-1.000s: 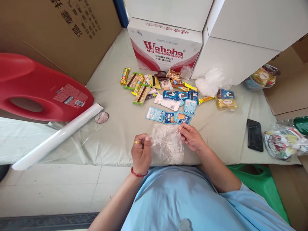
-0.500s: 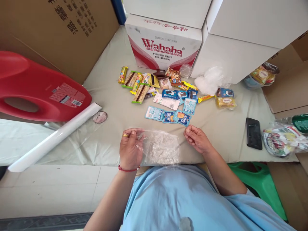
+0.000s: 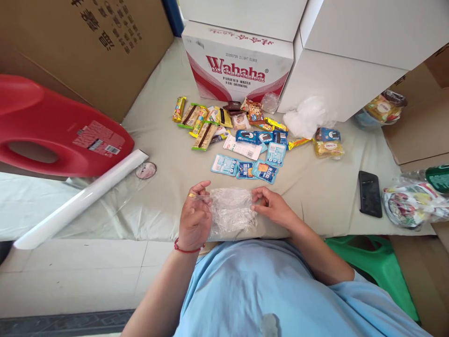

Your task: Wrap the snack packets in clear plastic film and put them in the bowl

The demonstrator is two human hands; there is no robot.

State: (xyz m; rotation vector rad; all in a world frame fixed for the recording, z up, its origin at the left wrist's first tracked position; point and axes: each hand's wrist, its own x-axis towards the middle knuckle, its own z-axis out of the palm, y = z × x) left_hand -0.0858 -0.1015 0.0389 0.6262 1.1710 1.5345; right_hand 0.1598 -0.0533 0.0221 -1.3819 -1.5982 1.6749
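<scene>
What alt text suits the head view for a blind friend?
A person's left hand and right hand handle clear plastic at a table. Wrapped snacks lie beyond, before a Wahaha box; a phone lies to the right.

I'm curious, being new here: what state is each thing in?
Clear plastic: crumpled, loosely spread
Left hand: loosely curled, touching plastic
Right hand: thumb and forefinger apart, at plastic's edge
Blue snack packets: lying flat, seemingly sealed
Phone: lying flat, screen dark
Wahaha box: upright
White roll: lying diagonally

Snack packets [image 3: 246, 136] on the table [image 3: 322, 196] between plastic [image 3: 233, 214] and carton [image 3: 240, 68], jug [image 3: 59, 122] to the left, phone [image 3: 370, 194] to the right
</scene>
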